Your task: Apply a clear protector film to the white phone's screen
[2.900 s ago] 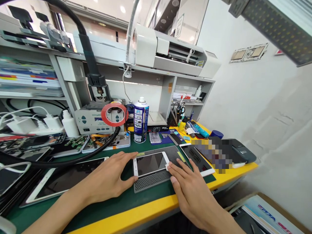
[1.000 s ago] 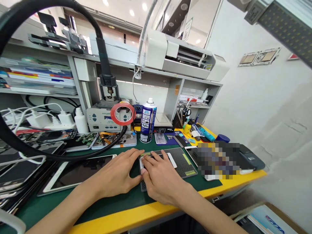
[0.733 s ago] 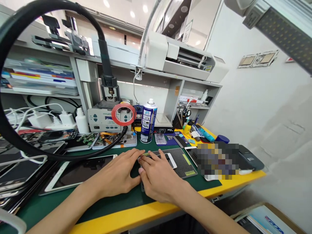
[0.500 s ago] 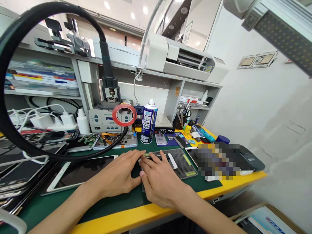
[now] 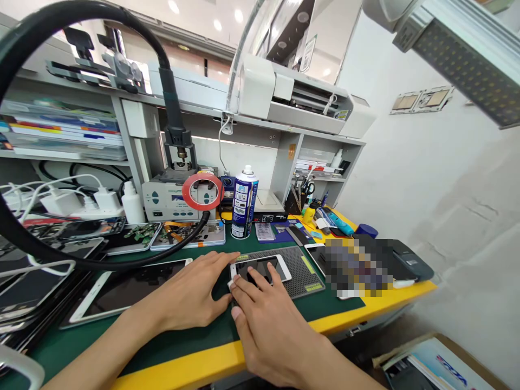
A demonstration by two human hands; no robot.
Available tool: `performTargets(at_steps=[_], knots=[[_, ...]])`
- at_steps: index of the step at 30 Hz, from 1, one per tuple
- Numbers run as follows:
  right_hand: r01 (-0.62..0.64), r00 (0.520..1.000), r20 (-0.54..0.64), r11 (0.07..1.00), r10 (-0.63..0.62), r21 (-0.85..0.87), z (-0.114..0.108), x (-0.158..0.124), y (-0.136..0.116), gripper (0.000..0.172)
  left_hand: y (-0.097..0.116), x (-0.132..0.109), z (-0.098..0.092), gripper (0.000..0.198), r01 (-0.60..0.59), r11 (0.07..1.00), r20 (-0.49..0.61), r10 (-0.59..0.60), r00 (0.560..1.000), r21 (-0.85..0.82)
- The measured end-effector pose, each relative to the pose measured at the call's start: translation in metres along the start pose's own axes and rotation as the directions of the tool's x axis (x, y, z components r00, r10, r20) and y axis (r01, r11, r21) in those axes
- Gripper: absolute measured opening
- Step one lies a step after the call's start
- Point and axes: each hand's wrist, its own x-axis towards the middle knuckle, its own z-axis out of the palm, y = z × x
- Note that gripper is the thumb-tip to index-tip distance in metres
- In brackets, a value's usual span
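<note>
A white smartphone (image 5: 280, 267) with a dark screen lies face up on a dark perforated mat (image 5: 303, 271). My left hand (image 5: 190, 292) rests at the phone's left, its fingers stretched toward the mat's upper left corner and its thumb apart. My right hand (image 5: 268, 319) lies over the phone's lower left part, with spread fingers reaching onto the screen and the thumb by the mat's left edge. A small white edge shows beside my right index fingertip; I cannot make out what it is. The mat's lower left part is hidden by my right hand.
A large white tablet (image 5: 89, 299) lies left, near stacked phones (image 5: 24, 303). A blue-and-white spray can (image 5: 244, 206), parts trays (image 5: 211, 234) and a red tape roll (image 5: 203, 190) stand behind. A black hose (image 5: 60, 260) loops at left. Another phone (image 5: 316, 255) lies right.
My right hand has drawn down toward me, uncovering more of the phone's screen and top left corner. My left hand stays beside the phone. The whole view has shifted slightly.
</note>
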Motion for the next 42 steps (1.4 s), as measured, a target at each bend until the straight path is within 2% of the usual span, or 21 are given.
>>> performTargets(at_steps=[5, 15, 21, 30, 42], knots=[[0.004, 0.999, 0.033, 1.000, -0.004, 0.011, 0.005, -0.009, -0.001, 0.053, 0.000, -0.001, -0.002, 0.071, 0.022, 1.000, 0.057, -0.023, 0.998, 0.018], [-0.053, 0.998, -0.041, 0.998, 0.054, 0.021, 0.011, -0.018, 0.006, 0.048, -0.006, -0.001, 0.004, 0.069, 0.007, 1.000, 0.030, -0.007, 1.000, 0.018], [-0.137, 0.985, -0.113, 0.989, 0.130, -0.054, 0.007, -0.035, 0.027, 0.045, -0.005, -0.001, 0.003, 0.068, -0.001, 1.000, 0.026, 0.001, 1.000, 0.017], [-0.242, 0.957, -0.200, 0.958, 0.210, -0.154, -0.004, -0.049, 0.066, 0.041, -0.005, 0.000, 0.004, 0.069, 0.049, 0.998, 0.042, -0.050, 0.998, 0.033], [-0.274, 0.937, -0.244, 0.959, 0.250, -0.071, -0.003, -0.044, 0.080, 0.034, -0.006, 0.000, 0.002, 0.068, 0.025, 0.999, 0.036, -0.026, 0.999, 0.024]])
